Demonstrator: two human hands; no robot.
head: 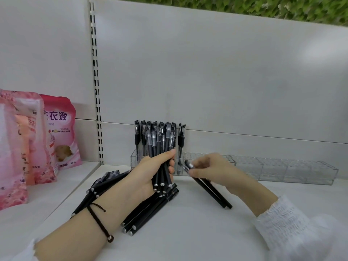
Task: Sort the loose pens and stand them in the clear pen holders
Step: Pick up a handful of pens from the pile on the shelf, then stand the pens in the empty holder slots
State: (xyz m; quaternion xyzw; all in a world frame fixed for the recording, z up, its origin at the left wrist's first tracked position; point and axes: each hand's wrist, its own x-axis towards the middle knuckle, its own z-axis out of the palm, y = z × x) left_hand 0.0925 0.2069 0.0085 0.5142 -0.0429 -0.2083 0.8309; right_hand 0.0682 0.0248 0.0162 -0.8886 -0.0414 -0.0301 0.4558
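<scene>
My left hand [150, 172] grips an upright bundle of black pens [160, 147], caps up, in front of the clear pen holders [278, 169] that run along the back of the white shelf. My right hand [212, 170] pinches two black pens [211, 189] near their capped ends; their barrels slant down to the shelf on the right. Two pens [181, 140] stand in the holder just behind the hands, and one more at its left end [137, 136]. Loose black pens lie in piles on the shelf under my left wrist [98, 187] and below the bundle [150, 211].
Pink pouches [33, 140] of laundry liquid stand at the left on the neighbouring shelf. A slotted metal upright [97, 102] divides the two bays. The white back panel [226, 81] rises behind the holders. The holder sections to the right hold no pens.
</scene>
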